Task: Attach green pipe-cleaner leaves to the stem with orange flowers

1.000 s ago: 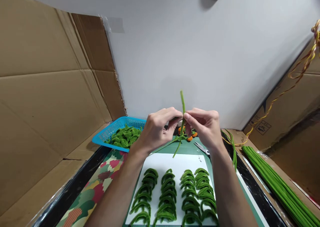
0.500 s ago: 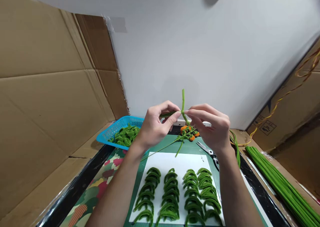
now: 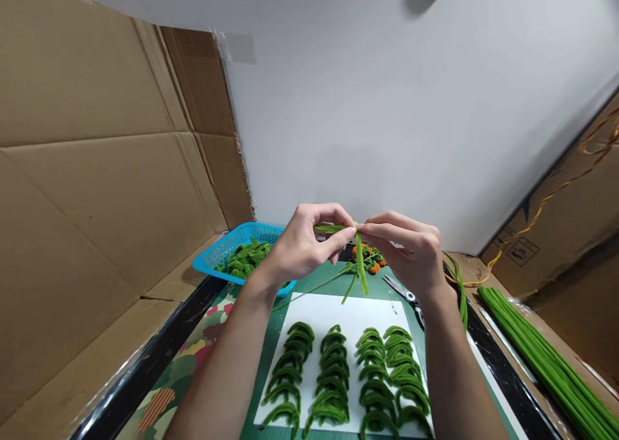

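Note:
Both hands meet above the far part of the table, fingertips nearly touching. My left hand [image 3: 316, 240] pinches green pipe cleaners [image 3: 330, 229], which run sideways through its curled fingers. Close against it, my right hand [image 3: 406, 246] has thumb and forefinger pressed together on the same green piece at the joint. One strand [image 3: 361, 266] hangs straight down from that point between the hands. Below and behind lies a stem with orange pipe-cleaner flowers [image 3: 374, 267], partly hidden by the hands. The fingertips cover the exact crossing of the strands.
A white sheet [image 3: 351, 308] on the green mat [image 3: 319, 285] bears rows of bent green pieces [image 3: 333, 375]. At left stands a blue basket [image 3: 213, 259] of green leaf shapes [image 3: 249, 257]. Scissors [image 3: 409, 295] lie near my right wrist. Long green pipe cleaners [image 3: 536, 350] lie at right.
The strand that stood upright between my fingers now points downward. Both hands stay close together, still pinching; the view has shifted slightly.

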### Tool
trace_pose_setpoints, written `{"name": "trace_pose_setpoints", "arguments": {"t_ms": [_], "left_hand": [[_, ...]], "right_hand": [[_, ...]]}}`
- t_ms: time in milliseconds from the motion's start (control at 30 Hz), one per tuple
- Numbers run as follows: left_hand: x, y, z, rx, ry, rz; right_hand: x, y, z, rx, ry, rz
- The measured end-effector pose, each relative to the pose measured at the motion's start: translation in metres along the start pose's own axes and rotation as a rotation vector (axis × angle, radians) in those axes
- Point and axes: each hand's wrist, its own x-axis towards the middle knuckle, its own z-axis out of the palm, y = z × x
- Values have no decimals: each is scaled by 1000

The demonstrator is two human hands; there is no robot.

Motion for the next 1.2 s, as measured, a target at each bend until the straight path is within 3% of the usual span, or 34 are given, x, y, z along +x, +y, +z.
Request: {"name": "trace_pose_setpoints", "arguments": {"t_ms": [267, 433, 567, 667, 733, 933, 1200], "left_hand": [[4, -16, 16, 406, 141, 379], [6, -26, 14, 698, 91, 540], [5, -26, 12, 766, 15, 574], [4, -24, 13, 749, -17, 548], [4, -22, 13, 688, -9, 494], [5, -15, 7, 302, 55, 131], [14, -21, 2, -217, 218, -3]], "right_hand": [[-3, 11, 8, 284, 126, 220], [-2, 17, 7, 617, 12, 562], [0, 21, 5, 893, -90, 802], [1, 22, 5, 1028, -133, 937], [2, 21, 6, 1040, -123, 947], [1, 11, 4, 769, -33, 725], [3, 10, 9, 646, 100, 617]]}}
